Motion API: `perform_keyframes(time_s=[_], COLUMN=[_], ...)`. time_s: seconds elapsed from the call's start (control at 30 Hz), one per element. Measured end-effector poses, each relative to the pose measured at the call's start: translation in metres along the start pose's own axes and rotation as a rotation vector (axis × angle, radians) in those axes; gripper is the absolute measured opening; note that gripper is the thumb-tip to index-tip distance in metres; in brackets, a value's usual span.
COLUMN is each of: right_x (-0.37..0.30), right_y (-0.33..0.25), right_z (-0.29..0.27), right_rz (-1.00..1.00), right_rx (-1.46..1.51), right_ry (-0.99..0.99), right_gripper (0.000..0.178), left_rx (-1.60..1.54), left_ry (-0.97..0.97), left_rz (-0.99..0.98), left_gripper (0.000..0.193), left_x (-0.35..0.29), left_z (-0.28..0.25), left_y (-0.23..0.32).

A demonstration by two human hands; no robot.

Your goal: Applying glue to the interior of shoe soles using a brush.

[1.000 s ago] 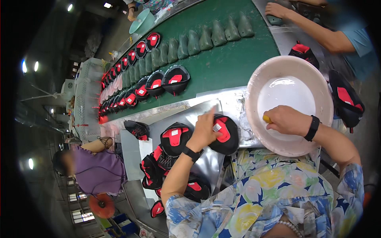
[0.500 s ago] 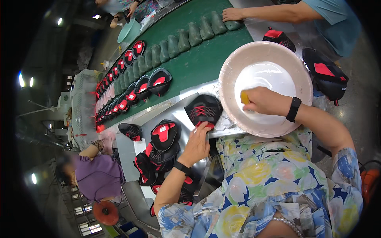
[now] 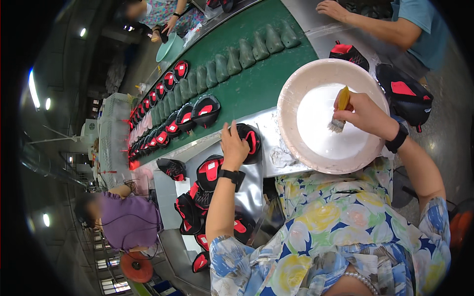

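Observation:
My right hand grips a flat paintbrush by its yellow handle. Its whitish bristles point down over the white liquid in a wide pale pink basin. My left hand has its fingers stretched out and apart, against or just beside a black-and-red shoe upper. That upper lies on the metal surface left of the basin, its red-lined opening visible; my hand partly covers it. Below my left wrist, more black-and-red uppers lie in a loose heap.
A green conveyor belt carries rows of grey-green shoe lasts and black-and-red uppers. Two more uppers lie right of the basin. A co-worker in blue is at the upper right, another in purple at the left.
My right hand has lifted the brush, showing its bristles, and moved right. My left hand has moved up and left, fingers spreading; the upper beside it has turned. The blue-sleeved co-worker's hand has left the lasts.

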State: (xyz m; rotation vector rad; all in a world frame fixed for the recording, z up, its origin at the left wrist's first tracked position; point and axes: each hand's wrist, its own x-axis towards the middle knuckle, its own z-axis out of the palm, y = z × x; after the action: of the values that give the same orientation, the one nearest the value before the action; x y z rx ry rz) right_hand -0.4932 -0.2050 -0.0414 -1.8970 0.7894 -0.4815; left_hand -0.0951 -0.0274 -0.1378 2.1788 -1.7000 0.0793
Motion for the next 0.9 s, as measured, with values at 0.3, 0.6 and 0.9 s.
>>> perform_keyframes(time_s=[0.3,0.6,0.9], right_x=[0.006,0.000,0.033], right_y=[0.001,0.013,-0.057], right_z=[-0.009,-0.033,-0.033], right_rz=[-0.171,-0.331,-0.609], right_rx=[-0.140,-0.239,0.157], right_ry=[0.088,0.150,0.274], right_gripper=[0.016,0.020,0.023], left_rx=[0.006,-0.999,-0.873], left_ry=[-0.203,-0.130,-0.354], left_rz=[-0.030,-0.239,0.179], left_gripper=[0.037,0.046,0.086], left_x=[-0.006,0.046,0.047], left_z=[0.000,-0.082,-0.098], left_y=[0.014,-0.002,0.122])
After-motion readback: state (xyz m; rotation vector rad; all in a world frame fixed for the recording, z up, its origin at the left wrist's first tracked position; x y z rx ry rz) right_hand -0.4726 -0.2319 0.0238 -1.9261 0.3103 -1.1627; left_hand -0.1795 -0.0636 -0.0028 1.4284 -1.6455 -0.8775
